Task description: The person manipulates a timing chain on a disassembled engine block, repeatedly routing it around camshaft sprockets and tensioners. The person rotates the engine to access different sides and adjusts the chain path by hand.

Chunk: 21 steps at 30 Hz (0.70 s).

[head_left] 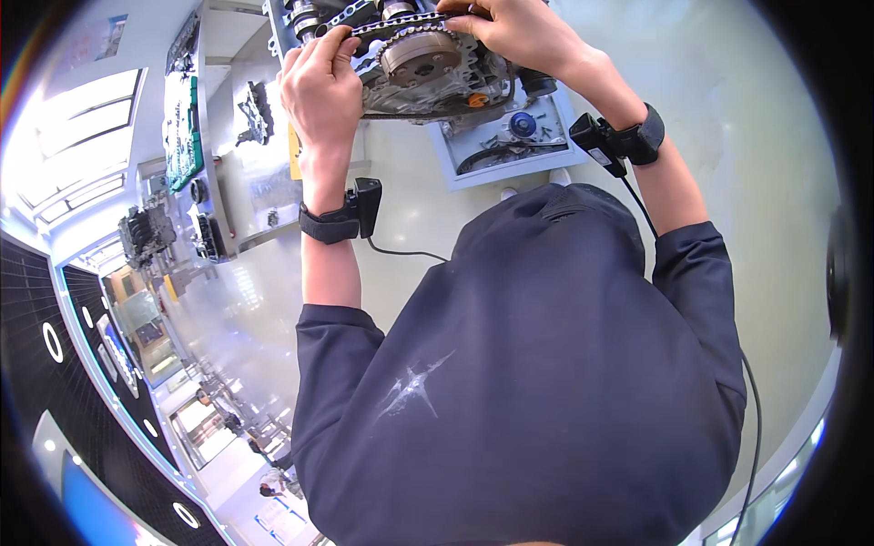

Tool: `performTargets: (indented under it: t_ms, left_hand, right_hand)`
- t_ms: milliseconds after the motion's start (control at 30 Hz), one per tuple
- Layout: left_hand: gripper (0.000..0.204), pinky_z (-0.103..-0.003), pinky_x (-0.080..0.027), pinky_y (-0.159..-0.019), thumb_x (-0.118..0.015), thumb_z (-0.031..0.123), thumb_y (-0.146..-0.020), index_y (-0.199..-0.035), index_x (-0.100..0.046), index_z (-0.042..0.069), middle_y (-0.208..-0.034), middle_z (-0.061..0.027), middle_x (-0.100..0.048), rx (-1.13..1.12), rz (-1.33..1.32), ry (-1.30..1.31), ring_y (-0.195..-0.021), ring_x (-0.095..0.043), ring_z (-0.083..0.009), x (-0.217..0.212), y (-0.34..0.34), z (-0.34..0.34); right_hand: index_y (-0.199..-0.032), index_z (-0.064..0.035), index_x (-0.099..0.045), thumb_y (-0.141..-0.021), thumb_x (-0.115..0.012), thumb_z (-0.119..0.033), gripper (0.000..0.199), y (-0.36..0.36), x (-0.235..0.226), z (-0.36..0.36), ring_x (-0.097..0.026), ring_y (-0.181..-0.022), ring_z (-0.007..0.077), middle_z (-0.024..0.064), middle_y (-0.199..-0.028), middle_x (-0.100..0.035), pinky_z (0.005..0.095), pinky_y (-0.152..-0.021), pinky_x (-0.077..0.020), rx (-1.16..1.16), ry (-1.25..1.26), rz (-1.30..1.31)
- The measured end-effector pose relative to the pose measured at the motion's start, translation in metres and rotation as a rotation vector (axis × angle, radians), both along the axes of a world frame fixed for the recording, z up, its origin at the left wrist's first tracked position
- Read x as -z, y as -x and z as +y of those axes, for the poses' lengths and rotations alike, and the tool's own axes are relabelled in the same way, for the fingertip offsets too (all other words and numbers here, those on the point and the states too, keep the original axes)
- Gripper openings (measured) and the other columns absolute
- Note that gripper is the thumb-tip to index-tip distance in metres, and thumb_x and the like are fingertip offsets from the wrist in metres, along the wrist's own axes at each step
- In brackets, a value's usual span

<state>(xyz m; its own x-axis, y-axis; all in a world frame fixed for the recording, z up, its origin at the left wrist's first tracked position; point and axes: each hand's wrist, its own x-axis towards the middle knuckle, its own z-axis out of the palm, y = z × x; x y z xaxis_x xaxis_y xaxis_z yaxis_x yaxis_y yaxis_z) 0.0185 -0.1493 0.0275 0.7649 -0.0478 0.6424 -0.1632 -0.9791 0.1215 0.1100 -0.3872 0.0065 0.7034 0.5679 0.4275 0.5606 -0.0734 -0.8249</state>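
Note:
An engine [437,86] with its front exposed is at the top of the view, partly cut off by the upper edge. On it sits a round toothed sprocket [421,59], and a timing chain [398,24] runs across just above it. My left hand [323,86] is closed at the chain's left end, thumb and fingers pinched together there. My right hand [514,32] pinches the chain near the sprocket's upper right side. The fingertips partly hide the chain at both places.
Below the engine, a light tray [505,146] holds a blue-centred round part and other metal pieces. To the left is a metal-topped bench [273,177] with engine parts and a green tool case [185,136]. Cables hang from the black bands on both my wrists.

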Motion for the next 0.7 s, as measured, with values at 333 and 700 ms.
performTargets:
  t_ms: [333, 700]
  left_hand:
    - [0.012, -0.037, -0.050, -0.080, -0.071, 0.013, -0.089, -0.098, -0.076, 0.008, -0.087, -0.0069, -0.074, -0.014, 0.059, -0.027, -0.081, -0.065, -0.0273, -0.005, -0.003, -0.006]
    - [0.013, -0.038, -0.051, -0.078, -0.072, 0.012, -0.088, -0.099, -0.077, 0.006, -0.089, -0.0110, -0.075, -0.042, 0.089, -0.003, -0.081, -0.066, -0.0289, -0.012, -0.006, -0.004]
  right_hand:
    - [-0.103, 0.0075, -0.069, -0.088, -0.064, 0.000, 0.018, 0.000, 0.023, 0.001, -0.069, -0.091, 0.0376, 0.0252, -0.096, -0.070, 0.0401, -0.079, -0.0530, -0.005, -0.115, -0.042]
    - [-0.103, 0.0066, -0.071, -0.086, -0.061, -0.001, 0.022, -0.005, 0.038, 0.015, -0.070, -0.095, 0.0390, 0.0273, -0.099, -0.070, 0.0404, -0.083, -0.0538, 0.066, -0.133, -0.061]
